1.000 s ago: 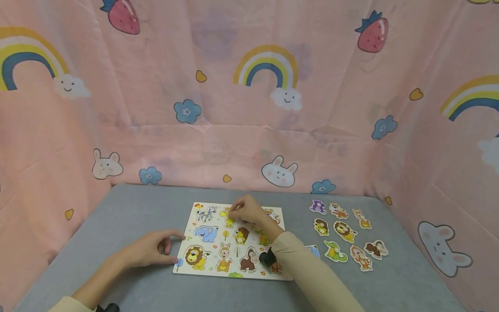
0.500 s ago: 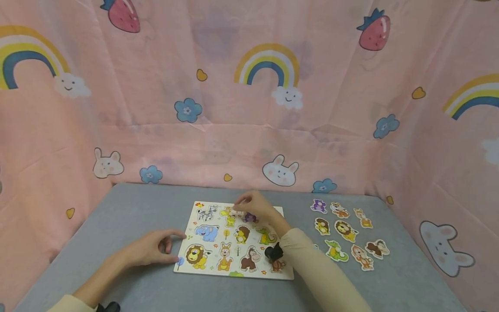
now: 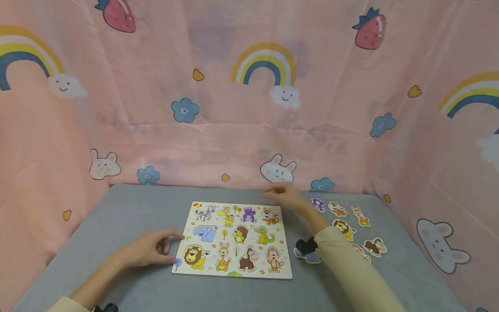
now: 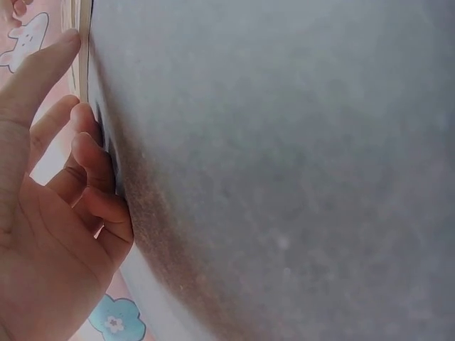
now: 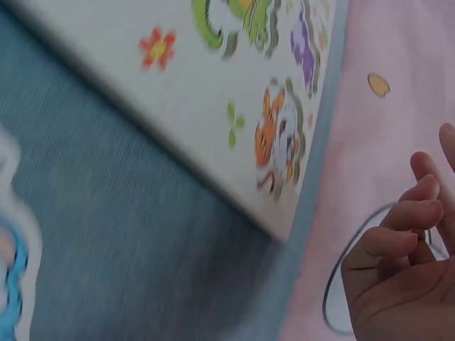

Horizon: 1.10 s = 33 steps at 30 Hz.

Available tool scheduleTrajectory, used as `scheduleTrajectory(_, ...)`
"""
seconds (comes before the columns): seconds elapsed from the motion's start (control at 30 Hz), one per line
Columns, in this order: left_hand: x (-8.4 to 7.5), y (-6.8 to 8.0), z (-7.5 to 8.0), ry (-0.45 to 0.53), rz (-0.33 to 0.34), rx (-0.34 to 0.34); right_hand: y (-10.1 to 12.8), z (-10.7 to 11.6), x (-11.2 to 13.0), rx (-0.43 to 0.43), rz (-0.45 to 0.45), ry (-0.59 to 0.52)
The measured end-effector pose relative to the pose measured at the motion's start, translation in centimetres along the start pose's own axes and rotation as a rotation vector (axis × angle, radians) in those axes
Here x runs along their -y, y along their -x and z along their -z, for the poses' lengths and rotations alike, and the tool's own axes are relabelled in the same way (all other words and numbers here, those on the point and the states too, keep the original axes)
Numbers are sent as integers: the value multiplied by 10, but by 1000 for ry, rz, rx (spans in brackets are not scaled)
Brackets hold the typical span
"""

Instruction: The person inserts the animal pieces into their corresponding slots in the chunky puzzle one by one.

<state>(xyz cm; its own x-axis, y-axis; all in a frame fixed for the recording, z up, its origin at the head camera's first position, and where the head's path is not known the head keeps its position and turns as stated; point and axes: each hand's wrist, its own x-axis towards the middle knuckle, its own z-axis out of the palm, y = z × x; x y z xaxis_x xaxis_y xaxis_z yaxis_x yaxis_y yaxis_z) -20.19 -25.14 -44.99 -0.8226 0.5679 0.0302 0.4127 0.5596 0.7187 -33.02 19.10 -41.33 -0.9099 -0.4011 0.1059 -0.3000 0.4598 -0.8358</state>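
A white puzzle board (image 3: 253,247) with animal pictures, among them a zebra (image 3: 205,213) and a giraffe (image 3: 226,216), lies flat on the grey table. My left hand (image 3: 146,249) rests at its left edge, thumb and index fingertips against the rim; in the left wrist view the thumb (image 4: 50,67) meets the board's side (image 4: 84,64). Past the far right corner of the board hovers my right hand (image 3: 286,197), fingers loosely bent and holding nothing. The right wrist view shows its relaxed fingers (image 5: 398,234) and the tiger picture (image 5: 277,138) on the board.
Loose animal pieces lie to the right: a purple hippo (image 3: 317,205), a tiger (image 3: 337,209), a kangaroo (image 3: 360,216), a lion (image 3: 344,229) and a gorilla (image 3: 375,247). Nearer the board is a blue elephant piece (image 3: 312,257). My right sleeve (image 3: 351,268) hides other pieces. Pink printed cloth (image 3: 226,147) hangs behind.
My right hand has left the giraffe at the board's top row and moved right, past the far right corner, with nothing in it. My left hand has stayed at the left edge.
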Motion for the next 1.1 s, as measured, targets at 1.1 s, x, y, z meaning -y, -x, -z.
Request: scheduleTrajectory(1.1, -2, 2, -2, -8, 11, -13, 87, 120, -81, -67, 17, 115)
